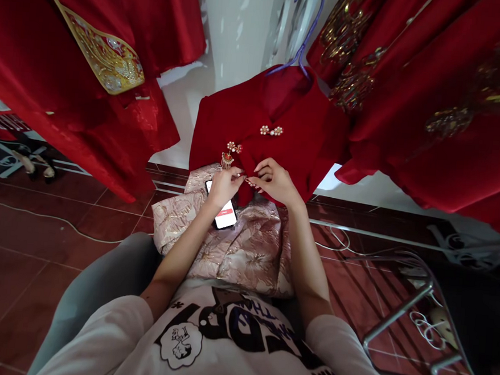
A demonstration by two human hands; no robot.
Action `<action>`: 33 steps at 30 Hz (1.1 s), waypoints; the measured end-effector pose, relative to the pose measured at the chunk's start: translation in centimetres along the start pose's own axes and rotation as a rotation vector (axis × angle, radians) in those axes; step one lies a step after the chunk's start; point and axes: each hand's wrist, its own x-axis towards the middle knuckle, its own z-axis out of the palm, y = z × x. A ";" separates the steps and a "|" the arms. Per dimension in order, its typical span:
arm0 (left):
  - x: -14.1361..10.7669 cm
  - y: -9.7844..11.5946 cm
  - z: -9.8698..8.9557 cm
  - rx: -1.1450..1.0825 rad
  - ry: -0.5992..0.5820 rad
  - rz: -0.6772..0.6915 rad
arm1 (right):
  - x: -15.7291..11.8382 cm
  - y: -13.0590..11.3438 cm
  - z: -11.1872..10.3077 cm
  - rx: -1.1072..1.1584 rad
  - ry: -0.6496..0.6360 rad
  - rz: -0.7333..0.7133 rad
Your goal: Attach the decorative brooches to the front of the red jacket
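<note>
Both hands, left hand (223,187) and right hand (275,182), pinch together on the front opening of a red jacket (304,140) hanging above a pink garment (249,250) on the lap, two ornate clasps (271,131) fastened above, the lowest not yet.

The left hand (223,187) covers part of the phone (225,213) screen.

Both bare forearms reach forward, left hand (223,185) and right hand (273,181) meeting, fingers (257,168) curled in a pinch
</note>
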 end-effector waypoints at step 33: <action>0.7 -2.4 2.1 -0.803 -0.037 0.003 | 1.2 2.3 0.0 0.143 0.069 -0.052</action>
